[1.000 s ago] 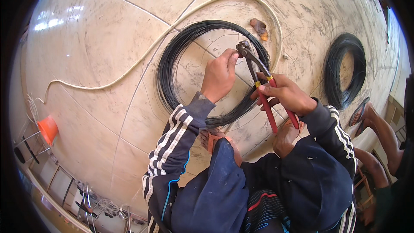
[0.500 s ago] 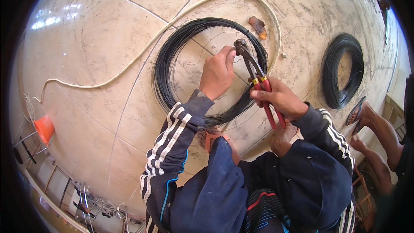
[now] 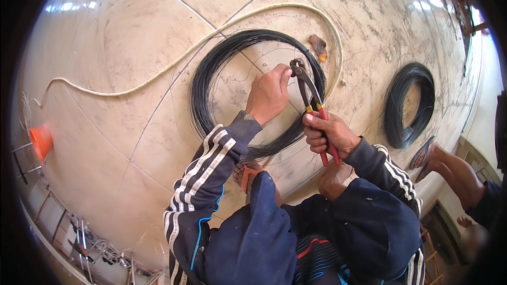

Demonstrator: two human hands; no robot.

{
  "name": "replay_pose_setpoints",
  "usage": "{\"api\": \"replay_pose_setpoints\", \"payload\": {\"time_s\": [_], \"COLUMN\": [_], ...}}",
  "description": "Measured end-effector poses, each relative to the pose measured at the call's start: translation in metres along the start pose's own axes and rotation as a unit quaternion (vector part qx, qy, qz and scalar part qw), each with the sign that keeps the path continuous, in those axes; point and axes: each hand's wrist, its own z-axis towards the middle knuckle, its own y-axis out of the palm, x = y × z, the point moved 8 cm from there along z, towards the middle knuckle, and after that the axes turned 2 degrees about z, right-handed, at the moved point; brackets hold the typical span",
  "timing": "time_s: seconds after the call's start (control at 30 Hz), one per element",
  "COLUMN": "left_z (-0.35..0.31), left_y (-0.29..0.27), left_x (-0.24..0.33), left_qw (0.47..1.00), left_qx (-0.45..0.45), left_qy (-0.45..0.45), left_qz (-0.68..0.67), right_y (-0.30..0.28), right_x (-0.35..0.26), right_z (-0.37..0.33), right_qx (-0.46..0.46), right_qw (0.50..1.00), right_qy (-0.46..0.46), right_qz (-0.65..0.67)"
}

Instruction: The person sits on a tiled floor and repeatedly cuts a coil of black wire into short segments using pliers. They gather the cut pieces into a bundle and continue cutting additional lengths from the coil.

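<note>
My right grip is wrapped round a pair of red-handled pincers, whose dark head stands over the inner right side of the black wire coil. My left grip, fingers drawn into a pinch, hangs over the coil's middle, its tips just beside that head; I cannot tell whether a strand is between them.

My left sleeve crosses the coil's near-left rim, and my left foot sits close to the near side. A pale cable bows round the coil's far and right sides and trails away to its left. Between cable and coil, at the far right, lies a brown scrap. A second coil rests well apart to the right; nearer me on that side is another person's leg. An orange container stands well off to the coil's left.

My widest room is the tiled floor left of the coil, with the cable running across; rightward, scrap, cable and second coil break it up.
</note>
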Motion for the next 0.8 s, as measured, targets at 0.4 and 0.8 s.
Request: {"api": "replay_pose_setpoints", "payload": {"time_s": [0.4, 0.8], "left_z": [0.003, 0.012], "left_y": [0.011, 0.001], "left_x": [-0.002, -0.017], "left_qw": [0.995, 0.992], "left_qx": [-0.018, -0.005], "left_qy": [0.007, 0.074], "left_qz": [0.094, 0.103], "right_y": [-0.022, -0.012], "right_x": [-0.043, -0.034], "right_z": [-0.001, 0.001], "right_qx": [0.206, 0.186], "right_qw": [0.863, 0.925], "right_qy": [-0.066, -0.035], "right_qz": [-0.457, -0.328]}}
